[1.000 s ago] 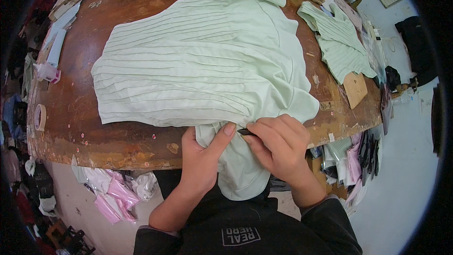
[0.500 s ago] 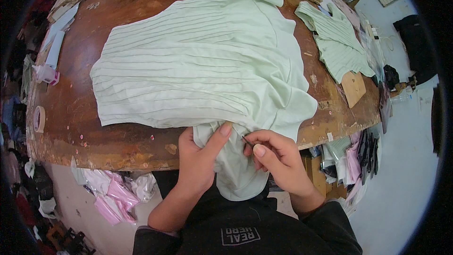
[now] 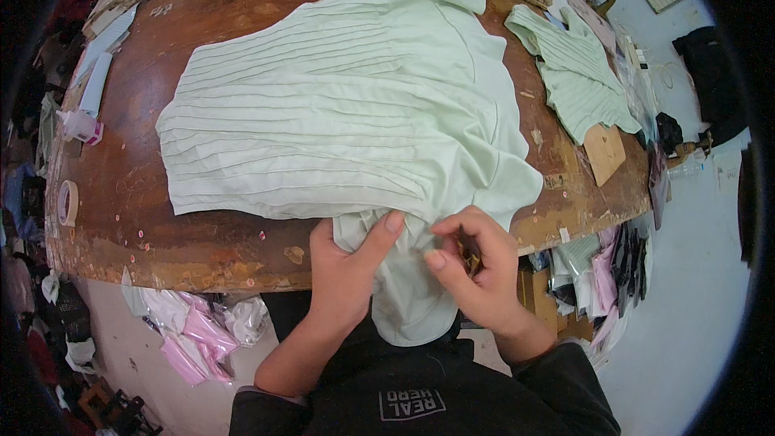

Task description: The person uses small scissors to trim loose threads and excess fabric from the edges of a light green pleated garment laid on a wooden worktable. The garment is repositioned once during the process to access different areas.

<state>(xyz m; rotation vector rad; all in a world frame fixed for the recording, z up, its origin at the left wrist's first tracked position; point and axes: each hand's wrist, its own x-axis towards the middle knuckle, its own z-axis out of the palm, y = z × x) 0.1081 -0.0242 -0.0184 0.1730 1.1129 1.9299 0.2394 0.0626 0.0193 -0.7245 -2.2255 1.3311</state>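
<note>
A pale green pleated garment [image 3: 323, 113] lies spread across the table, and part of it hangs over the near edge. My left hand [image 3: 347, 262] pinches the cloth at that edge, thumb on top and fingers underneath. Just right of it, my right hand [image 3: 484, 274] has a small dark tool [image 3: 468, 250] with a gold-coloured part tucked inside its curled fingers. It resembles thread snips, but most of it is hidden. Thumb and index fingertips of that hand stand apart, close to the hanging cloth.
The brown worn table [image 3: 226, 250] carries a tape roll [image 3: 68, 203] and a small bottle [image 3: 79, 127] at the left. A second green pleated piece [image 3: 577, 69] lies at the right by a wooden board [image 3: 604, 153]. Bagged pink and white clothes [image 3: 202, 331] sit below the near edge.
The right hand has shifted slightly right and up, its thumb and index finger parting. The tool's dark tip, earlier pointing at the cloth, has drawn back into the hand. The left hand keeps its grip.
</note>
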